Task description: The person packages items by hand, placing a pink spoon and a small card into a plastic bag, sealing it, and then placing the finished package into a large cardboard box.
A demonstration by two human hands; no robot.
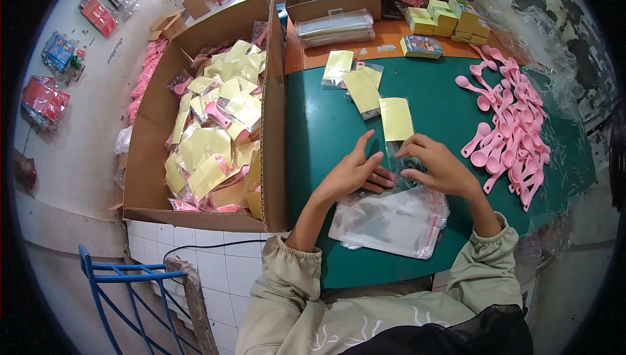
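A yellow card (396, 119) lies on the green table top, at the far end of a clear plastic bag (405, 167) between my hands. My left hand (360, 171) is at the bag's left side, thumb and fingers spread. On the right side, my right hand (438, 164) curves over the bag's edge with a gap between thumb and fingers. Under and in front of both hands is a stack of clear plastic sleeves (391, 221). Beyond them lie more bagged yellow cards (360, 91).
A large cardboard box (274, 127) full of bagged yellow cards and pink spoons stands on the left. Loose pink spoons (512, 136) are heaped on the right. Small card stacks (450, 19) and bundled plastic sleeves (336, 28) lie at the back.
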